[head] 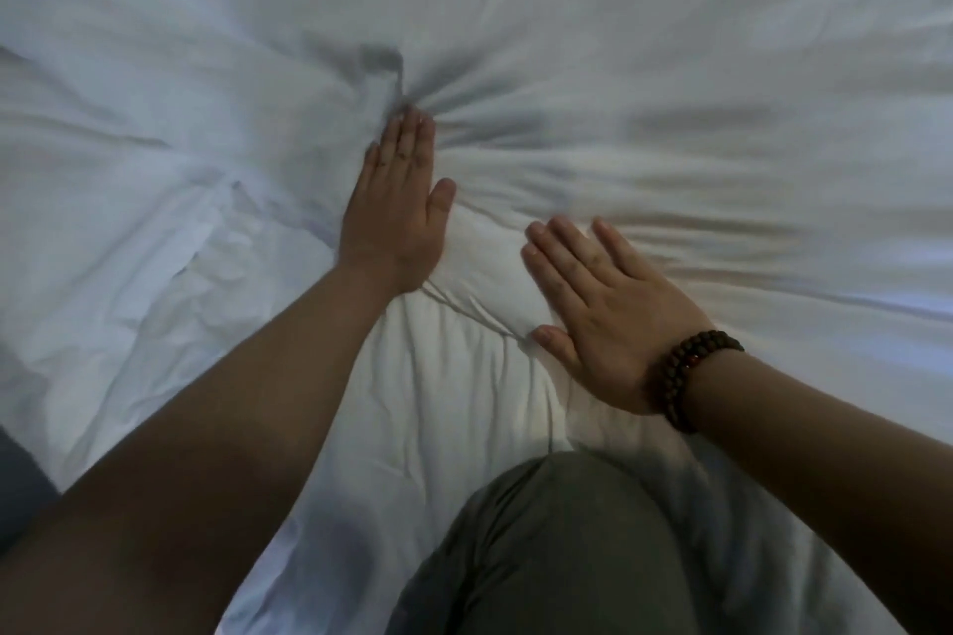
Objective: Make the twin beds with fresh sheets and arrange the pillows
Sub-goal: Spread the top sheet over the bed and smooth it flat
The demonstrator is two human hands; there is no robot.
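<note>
Knee (562, 547) on white sheet (670, 41); left hand (397, 217), right hand (603, 320) pressed flat.

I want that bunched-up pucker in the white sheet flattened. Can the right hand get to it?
Probably yes. The right hand lies flat on the white sheet, with only bare fabric between it and the pucker. The left hand is nearer, its fingertips at the pucker's edge.
</note>
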